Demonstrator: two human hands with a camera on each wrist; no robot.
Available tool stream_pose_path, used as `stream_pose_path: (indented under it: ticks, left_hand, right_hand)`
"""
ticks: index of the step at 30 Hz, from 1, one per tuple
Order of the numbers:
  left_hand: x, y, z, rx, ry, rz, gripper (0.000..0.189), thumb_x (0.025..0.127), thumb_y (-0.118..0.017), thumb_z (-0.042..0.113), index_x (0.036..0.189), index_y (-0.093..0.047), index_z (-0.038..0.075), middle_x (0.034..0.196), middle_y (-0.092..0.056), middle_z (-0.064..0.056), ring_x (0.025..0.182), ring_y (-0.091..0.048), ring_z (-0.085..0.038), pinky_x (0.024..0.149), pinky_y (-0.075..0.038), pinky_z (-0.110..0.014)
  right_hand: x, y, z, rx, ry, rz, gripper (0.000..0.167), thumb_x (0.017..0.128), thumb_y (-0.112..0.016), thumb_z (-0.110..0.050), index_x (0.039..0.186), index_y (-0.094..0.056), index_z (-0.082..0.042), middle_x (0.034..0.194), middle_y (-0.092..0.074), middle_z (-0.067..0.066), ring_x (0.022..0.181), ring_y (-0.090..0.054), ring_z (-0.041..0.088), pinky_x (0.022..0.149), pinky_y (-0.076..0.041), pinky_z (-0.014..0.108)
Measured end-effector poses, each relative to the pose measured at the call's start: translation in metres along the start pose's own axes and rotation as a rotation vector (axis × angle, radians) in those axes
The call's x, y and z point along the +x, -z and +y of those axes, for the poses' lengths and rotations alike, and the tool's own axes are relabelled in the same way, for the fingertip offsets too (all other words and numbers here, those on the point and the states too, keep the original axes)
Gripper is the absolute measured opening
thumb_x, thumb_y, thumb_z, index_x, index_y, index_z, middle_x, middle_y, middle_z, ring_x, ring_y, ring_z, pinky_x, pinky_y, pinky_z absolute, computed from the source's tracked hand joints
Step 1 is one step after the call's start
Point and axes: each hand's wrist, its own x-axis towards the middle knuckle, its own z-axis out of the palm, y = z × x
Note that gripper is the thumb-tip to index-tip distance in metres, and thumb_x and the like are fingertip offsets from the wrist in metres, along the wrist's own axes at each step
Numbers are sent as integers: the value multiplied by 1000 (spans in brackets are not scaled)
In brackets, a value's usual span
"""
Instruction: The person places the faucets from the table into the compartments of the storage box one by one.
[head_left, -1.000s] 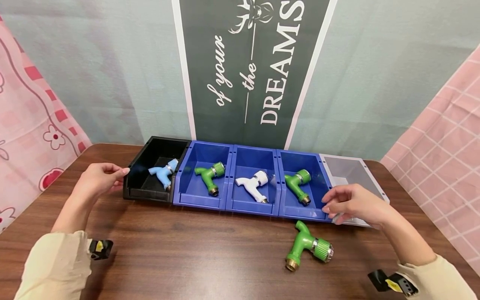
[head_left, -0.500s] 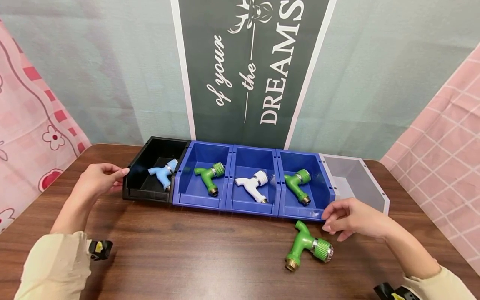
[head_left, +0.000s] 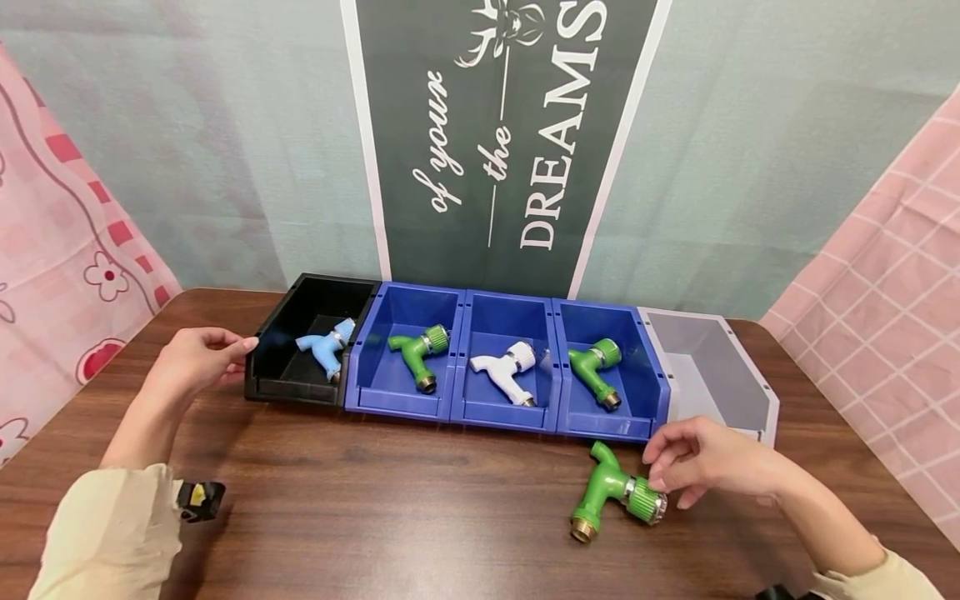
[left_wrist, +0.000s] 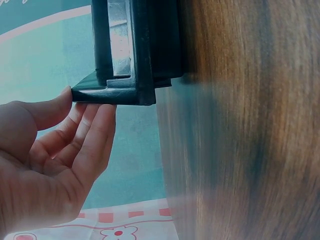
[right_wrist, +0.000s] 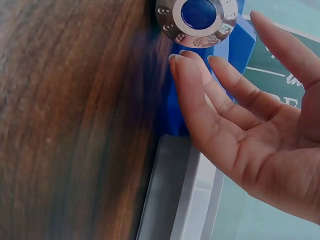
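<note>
My left hand (head_left: 197, 360) is at the outer side of the black bin (head_left: 292, 389); in the left wrist view its nearly straight fingertips and thumb touch the bin's wall and edge. A green tap (head_left: 606, 485) lies on the table in front of the blue bins. Right at its ribbed knob is my right hand (head_left: 708, 460), fingers loosely bent and parted from the thumb. The right wrist view shows the knob's metal end with a blue centre (right_wrist: 198, 13) just beyond those fingertips. I cannot tell whether they touch it.
A light blue tap (head_left: 325, 350) lies in the black bin. Three blue bins (head_left: 397, 402) follow, holding a green tap (head_left: 415, 354), a white tap (head_left: 506, 373) and another green tap (head_left: 596, 372). A grey bin (head_left: 750, 375) ends the row. Curtains hang behind the wooden table (head_left: 337, 508).
My right hand has come down from the front of the grey bin towards me, to the knob of the green tap on the table. The left hand stays at the black bin.
</note>
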Motion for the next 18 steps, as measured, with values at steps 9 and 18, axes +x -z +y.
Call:
stream_pose_path:
  ticks: [9, 18]
  left_hand:
    - [-1, -1, -1, -2, 5, 3, 48, 93, -52, 29, 108, -51, -16, 77, -58, -7, 67, -57, -11, 65, -55, -30]
    - [0, -1, 1, -12, 0, 0, 45, 93, -52, 26, 107, -51, -17, 75, -57, -5, 66, -56, -10, 64, -54, -29]
  right_hand:
    - [0, -6, 4, -3, -12, -12, 25, 81, -67, -6, 95, -54, 10, 80, -62, 10, 63, -60, 17, 53, -53, 43]
    - [-1, -8, 7, -6, -26, -28, 25, 79, -69, -7, 93, -55, 9, 77, -59, 9, 63, -60, 15, 51, -53, 40]
